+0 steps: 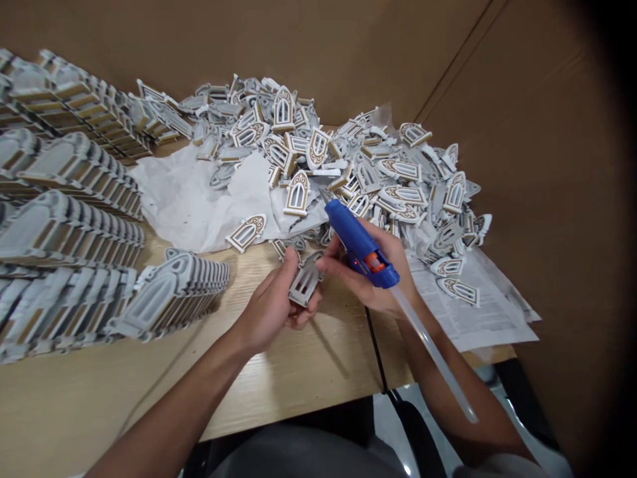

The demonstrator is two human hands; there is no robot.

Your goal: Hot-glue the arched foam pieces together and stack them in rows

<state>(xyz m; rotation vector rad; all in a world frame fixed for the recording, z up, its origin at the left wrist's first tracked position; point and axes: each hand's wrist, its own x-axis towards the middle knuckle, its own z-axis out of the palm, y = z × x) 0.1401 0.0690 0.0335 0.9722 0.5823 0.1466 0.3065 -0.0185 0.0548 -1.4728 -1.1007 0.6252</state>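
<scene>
My left hand [271, 302] is closed on a small grey arched window piece [305, 282], its plain side facing up. In my right hand [378, 265] is a blue glue gun [355, 239], its nozzle pointing up and away to the left. A long clear glue stick [435, 358] sticks out from the gun's back end. The thumb and a fingertip of my right hand meet the right edge of the window piece. Just beyond my hands lie white and gold arched window pieces [297, 194], some partly hidden behind the gun.
A big loose heap of window pieces [368, 176] covers the back of the wooden table [279, 392]. Tight rows of stacked pieces [74, 226] stand at the left. White paper [184, 192] and printed sheets [468, 318] lie under the heap. A black cord [375, 352] runs over the front edge.
</scene>
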